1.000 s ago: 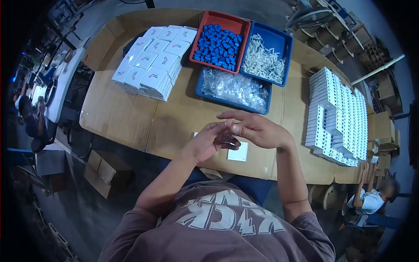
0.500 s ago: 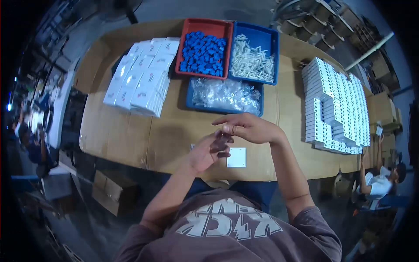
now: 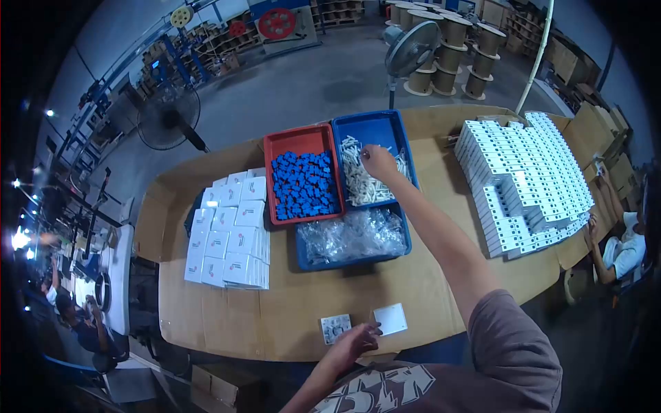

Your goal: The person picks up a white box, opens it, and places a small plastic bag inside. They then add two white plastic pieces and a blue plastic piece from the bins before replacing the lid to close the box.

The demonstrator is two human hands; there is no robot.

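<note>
On cardboard (image 3: 213, 316), three trays (image 3: 296, 140) — right hand (image 3: 379, 164), grip closed, over one; left hand (image 3: 352, 344) open by one plate (image 3: 391, 319).

Kind of place: factory workshop, with hand assembly of small parts
Under the right hand (image 3: 379, 162): blue tray (image 3: 365, 124) of white parts (image 3: 357, 184)
Left of the right hand: red tray (image 3: 296, 142) of blue pieces (image 3: 303, 184)
Well beyond the right hand: stacked reels (image 3: 446, 56), a standing fan (image 3: 413, 49), a machine with a red wheel (image 3: 277, 24)
Well left of the left hand (image 3: 352, 345): a seated co-worker (image 3: 88, 322) at another bench (image 3: 119, 279)
</note>
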